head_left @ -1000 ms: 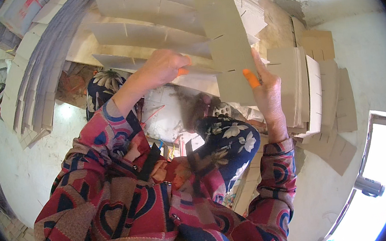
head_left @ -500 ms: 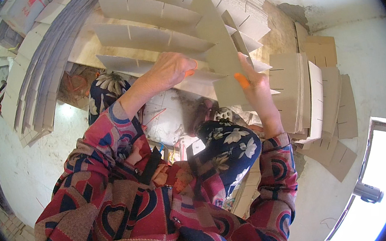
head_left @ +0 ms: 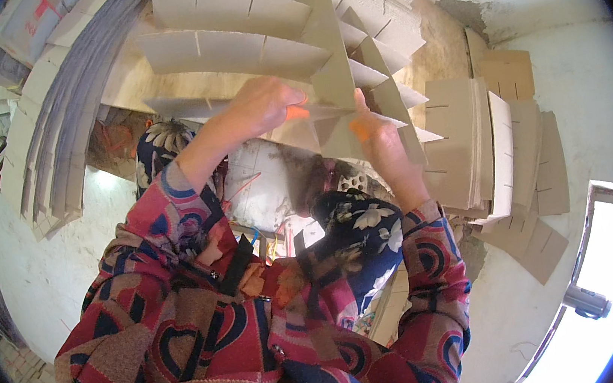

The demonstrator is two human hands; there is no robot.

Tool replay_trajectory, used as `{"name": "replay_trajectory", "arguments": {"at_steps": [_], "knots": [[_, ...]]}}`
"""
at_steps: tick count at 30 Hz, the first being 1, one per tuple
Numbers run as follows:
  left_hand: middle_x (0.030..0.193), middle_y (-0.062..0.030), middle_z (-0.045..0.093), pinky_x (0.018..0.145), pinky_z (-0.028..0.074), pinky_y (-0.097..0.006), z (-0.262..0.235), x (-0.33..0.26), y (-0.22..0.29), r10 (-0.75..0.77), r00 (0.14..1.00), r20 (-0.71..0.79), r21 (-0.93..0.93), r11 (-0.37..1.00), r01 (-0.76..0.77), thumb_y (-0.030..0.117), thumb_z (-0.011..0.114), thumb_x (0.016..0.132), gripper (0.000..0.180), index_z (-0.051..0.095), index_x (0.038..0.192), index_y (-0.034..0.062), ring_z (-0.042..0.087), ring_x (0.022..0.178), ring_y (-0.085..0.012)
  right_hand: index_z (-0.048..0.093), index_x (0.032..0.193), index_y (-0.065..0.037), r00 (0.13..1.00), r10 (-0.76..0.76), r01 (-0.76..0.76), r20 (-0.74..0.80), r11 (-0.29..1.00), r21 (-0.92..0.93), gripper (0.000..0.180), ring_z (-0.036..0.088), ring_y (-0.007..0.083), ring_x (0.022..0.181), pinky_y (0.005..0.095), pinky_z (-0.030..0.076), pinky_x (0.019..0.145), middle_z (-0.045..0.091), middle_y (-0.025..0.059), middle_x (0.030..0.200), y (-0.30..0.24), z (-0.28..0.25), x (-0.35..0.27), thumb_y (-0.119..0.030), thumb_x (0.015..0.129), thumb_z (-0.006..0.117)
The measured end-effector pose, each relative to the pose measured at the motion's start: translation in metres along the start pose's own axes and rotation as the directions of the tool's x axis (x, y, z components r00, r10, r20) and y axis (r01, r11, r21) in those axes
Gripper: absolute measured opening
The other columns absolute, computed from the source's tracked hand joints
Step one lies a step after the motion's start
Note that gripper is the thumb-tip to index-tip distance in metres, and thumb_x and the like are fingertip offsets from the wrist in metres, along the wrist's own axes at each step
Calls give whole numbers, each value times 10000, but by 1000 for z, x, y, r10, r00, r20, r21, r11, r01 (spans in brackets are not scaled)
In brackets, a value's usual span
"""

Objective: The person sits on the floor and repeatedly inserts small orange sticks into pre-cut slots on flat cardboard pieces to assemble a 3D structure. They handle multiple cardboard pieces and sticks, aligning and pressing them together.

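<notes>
At ten o'clock, a stack of slotted cardboard sheets (head_left: 77,104) is laid up. Between eleven and twelve, long slotted strips are stood on edge, the middle strip (head_left: 233,48) among them; their left-hand slots are unfilled, so the divider grid is judged only partly assembled. Toward one o'clock, the strips are crossed by a nearer cross strip (head_left: 330,68) and an outer cross strip (head_left: 387,99). At half past two, more slotted pieces (head_left: 456,140) are stacked. The near long strip (head_left: 329,112) appears pinched by the left hand (head_left: 267,107), fingers curled tight; the nearer cross strip's lower end is pinched by the right hand (head_left: 383,143), thumb against its face.
</notes>
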State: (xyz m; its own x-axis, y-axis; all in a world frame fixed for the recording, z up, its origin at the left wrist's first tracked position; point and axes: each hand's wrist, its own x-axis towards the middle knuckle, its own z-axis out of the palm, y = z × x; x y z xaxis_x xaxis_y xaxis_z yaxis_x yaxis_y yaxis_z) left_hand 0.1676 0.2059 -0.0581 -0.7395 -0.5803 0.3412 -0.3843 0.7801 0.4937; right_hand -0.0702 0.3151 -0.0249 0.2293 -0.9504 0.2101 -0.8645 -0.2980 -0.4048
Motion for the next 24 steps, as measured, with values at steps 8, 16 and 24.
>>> {"name": "replay_trajectory", "arguments": {"at_steps": [8, 16, 24], "knots": [[915, -139, 596, 727, 467, -411, -53, 94, -106, 140, 973, -182, 363, 929, -66, 152, 691, 767, 302, 564, 1033, 83, 571, 879, -339, 429, 1359, -77, 993, 63, -72, -102, 994, -83, 568, 631, 354, 725, 402, 513, 621, 633, 214, 882, -3, 5, -10, -39, 819, 604], [907, -106, 569, 714, 447, -427, -28, 100, -143, 215, 975, 53, 302, 927, -221, 85, 704, 719, 285, 548, 957, 85, 548, 869, -329, 438, 1353, -71, 995, 61, -69, -82, 993, -94, 579, 618, 346, 696, 402, 495, 599, 622, 179, 817, -9, -15, -11, -15, 799, 595], [906, -96, 583, 747, 450, -423, -29, 106, -122, 203, 973, 112, 262, 938, -226, 101, 714, 713, 278, 558, 942, 81, 556, 902, -321, 530, 1250, -67, 999, 50, -49, -4, 976, -211, 455, 603, 324, 672, 402, 490, 602, 606, 156, 779, 3, 4, -2, -40, 802, 598]]}}
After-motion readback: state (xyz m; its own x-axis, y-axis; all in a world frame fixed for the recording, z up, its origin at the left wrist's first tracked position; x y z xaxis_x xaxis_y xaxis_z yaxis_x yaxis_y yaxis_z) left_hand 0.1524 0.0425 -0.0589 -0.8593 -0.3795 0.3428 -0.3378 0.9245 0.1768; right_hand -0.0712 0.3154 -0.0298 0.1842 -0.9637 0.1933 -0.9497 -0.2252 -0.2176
